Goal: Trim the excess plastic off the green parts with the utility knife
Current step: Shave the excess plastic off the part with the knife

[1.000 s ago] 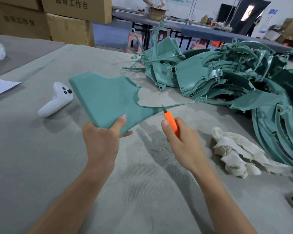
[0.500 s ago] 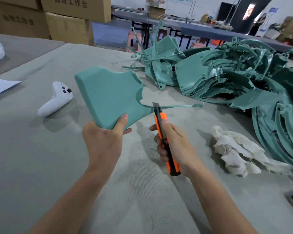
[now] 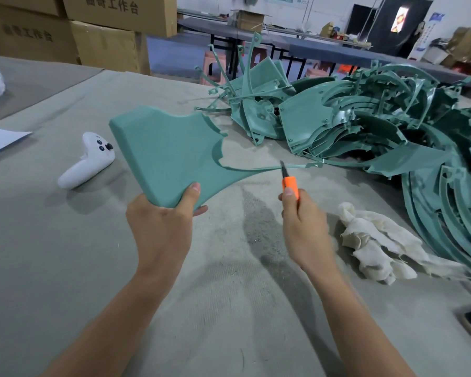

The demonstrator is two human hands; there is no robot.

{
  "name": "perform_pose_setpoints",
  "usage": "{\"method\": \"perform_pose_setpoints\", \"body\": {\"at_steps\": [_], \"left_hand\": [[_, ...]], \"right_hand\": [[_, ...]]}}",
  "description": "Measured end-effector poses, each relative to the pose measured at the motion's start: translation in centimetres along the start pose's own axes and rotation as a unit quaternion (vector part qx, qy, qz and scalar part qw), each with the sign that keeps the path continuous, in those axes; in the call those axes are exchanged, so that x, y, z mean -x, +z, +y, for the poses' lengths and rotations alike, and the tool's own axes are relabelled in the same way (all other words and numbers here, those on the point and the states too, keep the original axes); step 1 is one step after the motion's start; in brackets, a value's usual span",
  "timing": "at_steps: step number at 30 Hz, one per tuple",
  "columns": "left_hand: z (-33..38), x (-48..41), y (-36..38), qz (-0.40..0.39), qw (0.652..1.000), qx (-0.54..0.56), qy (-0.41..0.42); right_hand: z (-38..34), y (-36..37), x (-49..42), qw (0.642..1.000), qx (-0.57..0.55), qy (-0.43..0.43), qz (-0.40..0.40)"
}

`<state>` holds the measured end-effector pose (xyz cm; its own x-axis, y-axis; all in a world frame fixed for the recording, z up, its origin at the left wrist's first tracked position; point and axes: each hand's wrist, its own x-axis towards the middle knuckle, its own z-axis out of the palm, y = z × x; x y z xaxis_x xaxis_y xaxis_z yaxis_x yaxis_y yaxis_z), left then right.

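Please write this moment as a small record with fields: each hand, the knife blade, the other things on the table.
left hand: grips the green part by its near corner
right hand: grips the utility knife, blade forward
blade: at the thin strip extending from the part
table: pile of green parts, white controller, white cloth

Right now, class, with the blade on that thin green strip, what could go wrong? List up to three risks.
1. The green part is held in mid-air by the left hand alone, so the thin strip may flex and the utility knife could slip.
2. A slip along the edge could reach that hand.
3. The right hand grips near the blade; its fingers could slide forward.
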<state>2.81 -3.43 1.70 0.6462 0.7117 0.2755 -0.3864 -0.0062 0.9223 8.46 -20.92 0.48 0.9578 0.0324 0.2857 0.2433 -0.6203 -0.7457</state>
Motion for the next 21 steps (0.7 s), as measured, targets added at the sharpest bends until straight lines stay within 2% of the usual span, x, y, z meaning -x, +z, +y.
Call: {"method": "perform_pose_setpoints", "body": {"at_steps": [3,7,10,15,17,21], "left_hand": [[-0.1,0.3,0.2,0.005,1.000,-0.016,0.004],[-0.1,0.4,0.2,0.016,1.000,-0.022,0.005],[0.0,0.2,0.1,0.018,1.000,-0.021,0.006],[0.2,0.3,0.2,0.001,0.999,-0.030,0.019],[0.1,0.5,0.2,-0.007,0.999,-0.036,0.024],[0.1,0.8,0.1,-0.009,0.998,-0.053,0.024]], "right_hand": [[-0.9,1.6,1.2,0.998,0.032,-0.044,-0.023],[-2.3,2.5,2.1,0.995,-0.027,-0.069,-0.067],[-2.4,2.0,2.0,0.994,-0.055,-0.065,-0.064],[-1.0,0.1,0.3,0.999,-0.037,0.001,0.002],[-0.9,0.0,0.3,0.999,-0.030,0.011,-0.008],[-1.9,1.1,1.5,0.997,-0.033,-0.031,-0.060]]}}
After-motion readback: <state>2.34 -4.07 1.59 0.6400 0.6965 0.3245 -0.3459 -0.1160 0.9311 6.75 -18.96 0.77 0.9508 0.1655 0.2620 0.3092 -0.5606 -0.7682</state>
